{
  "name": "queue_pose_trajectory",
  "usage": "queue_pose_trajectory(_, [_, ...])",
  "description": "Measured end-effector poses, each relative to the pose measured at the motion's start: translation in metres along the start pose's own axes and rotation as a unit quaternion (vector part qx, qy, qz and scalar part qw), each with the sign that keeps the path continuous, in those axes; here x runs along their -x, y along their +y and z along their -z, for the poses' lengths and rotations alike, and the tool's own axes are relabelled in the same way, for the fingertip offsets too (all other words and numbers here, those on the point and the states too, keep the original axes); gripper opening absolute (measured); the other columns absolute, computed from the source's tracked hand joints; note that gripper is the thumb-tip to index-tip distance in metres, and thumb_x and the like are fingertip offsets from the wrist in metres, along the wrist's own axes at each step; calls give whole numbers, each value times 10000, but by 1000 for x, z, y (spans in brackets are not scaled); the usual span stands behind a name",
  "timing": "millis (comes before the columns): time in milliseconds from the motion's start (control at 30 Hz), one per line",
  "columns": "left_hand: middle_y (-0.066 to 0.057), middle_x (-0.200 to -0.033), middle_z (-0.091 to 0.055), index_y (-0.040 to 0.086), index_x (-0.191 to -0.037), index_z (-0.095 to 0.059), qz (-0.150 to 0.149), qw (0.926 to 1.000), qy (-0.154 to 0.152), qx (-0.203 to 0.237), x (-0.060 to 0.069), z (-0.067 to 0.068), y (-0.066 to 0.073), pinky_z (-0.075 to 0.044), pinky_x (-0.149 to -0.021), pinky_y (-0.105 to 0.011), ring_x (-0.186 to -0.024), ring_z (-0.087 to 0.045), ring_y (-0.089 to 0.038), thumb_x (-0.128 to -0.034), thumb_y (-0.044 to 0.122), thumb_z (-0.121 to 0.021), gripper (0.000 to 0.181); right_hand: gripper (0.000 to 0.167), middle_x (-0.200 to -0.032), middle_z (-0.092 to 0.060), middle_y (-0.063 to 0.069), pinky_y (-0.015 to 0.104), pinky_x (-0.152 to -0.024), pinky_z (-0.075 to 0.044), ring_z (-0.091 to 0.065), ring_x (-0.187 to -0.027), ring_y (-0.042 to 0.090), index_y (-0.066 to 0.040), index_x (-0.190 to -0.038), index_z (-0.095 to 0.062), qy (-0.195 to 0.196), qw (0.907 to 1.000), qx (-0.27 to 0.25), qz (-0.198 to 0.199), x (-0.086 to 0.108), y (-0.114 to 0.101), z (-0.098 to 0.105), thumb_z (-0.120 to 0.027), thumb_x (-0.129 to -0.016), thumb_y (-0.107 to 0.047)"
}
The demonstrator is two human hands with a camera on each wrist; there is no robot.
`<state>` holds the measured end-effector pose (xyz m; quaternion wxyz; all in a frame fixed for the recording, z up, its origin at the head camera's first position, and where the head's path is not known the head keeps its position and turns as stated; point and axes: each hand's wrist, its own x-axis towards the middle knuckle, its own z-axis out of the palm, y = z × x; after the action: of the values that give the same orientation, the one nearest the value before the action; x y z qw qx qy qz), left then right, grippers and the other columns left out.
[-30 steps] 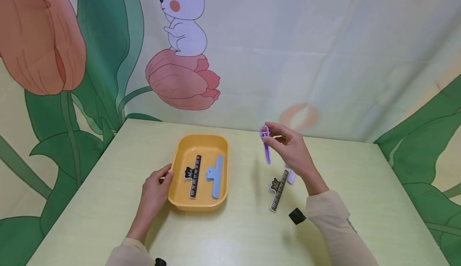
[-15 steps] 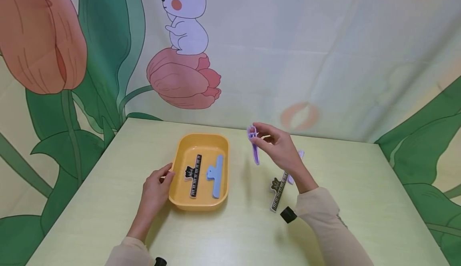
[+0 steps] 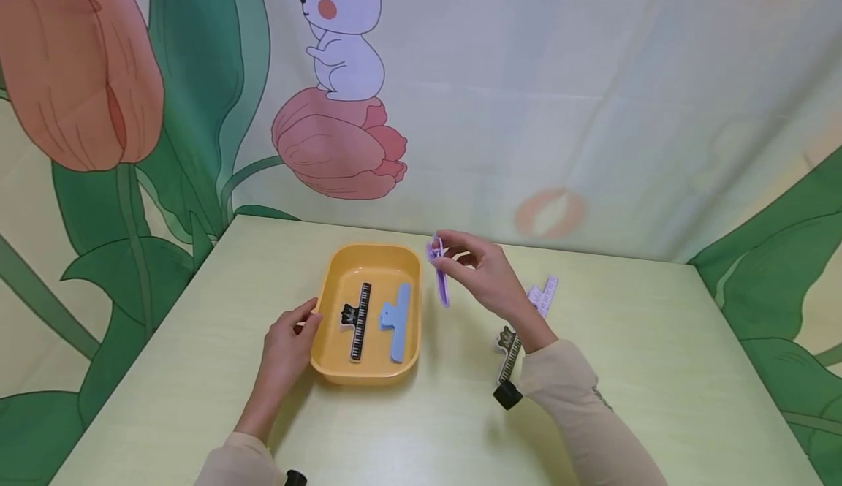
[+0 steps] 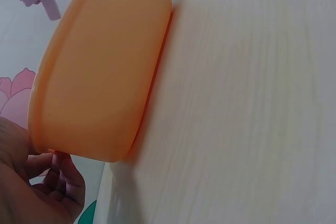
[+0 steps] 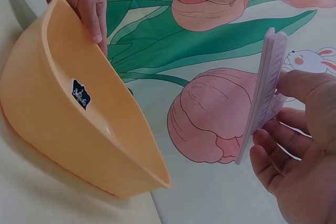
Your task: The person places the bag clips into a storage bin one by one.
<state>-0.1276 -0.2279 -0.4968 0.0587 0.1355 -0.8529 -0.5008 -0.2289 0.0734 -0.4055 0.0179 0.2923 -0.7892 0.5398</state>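
Observation:
My right hand [image 3: 483,270] pinches a purple plastic clip [image 3: 441,281] between thumb and fingers, just above and outside the right rim of the yellow tray [image 3: 365,380]. In the right wrist view the clip's long bar [image 5: 262,95] is seen nearly edge-on. My left hand [image 3: 286,343] holds the tray's left rim, its fingers bent against the wall in the left wrist view. Inside the tray lie a black clip [image 3: 359,323] with a piano-key pattern and a light blue clip [image 3: 397,325], apart from each other.
Right of the tray, another piano-key clip [image 3: 508,358] lies on the table [image 3: 408,435], partly behind the right wrist. Beyond it lies a second purple clip [image 3: 547,297]. A printed cloth [image 3: 460,106] hangs behind the table.
My right hand has moved left with the purple clip, up to the tray's right side. More of the purple clip on the table now shows. My left hand stays at the tray.

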Motion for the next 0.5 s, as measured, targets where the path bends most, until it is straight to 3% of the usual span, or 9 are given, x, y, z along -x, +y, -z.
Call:
queue_pose_trajectory(167, [-196,-1223,-582,8,-1505,-512,-55,10000,59,12,-1,-1,1,-485,-787,-270,-1067,-577,-318,-1091,182,-533,449,425,-1169,-712,54,462,-934,-527,-648,-1036,216,-31,-1348,-668,-90,9999,-92,26,-4,3,-10,-756,-957,-171])
queue_pose_trajectory(500, [-197,-1208,-584,2,-1497,-519,-86,9999,135,-11,0,-3,2,-499,-794,-283,-1061,-582,-326,-1088,183,-537,447,438,-1187,-713,42,357,-903,-532,-643,-1042,198,-51,-1346,-672,-451,9989,-113,-10,-10,7,-33,-777,-941,-180])
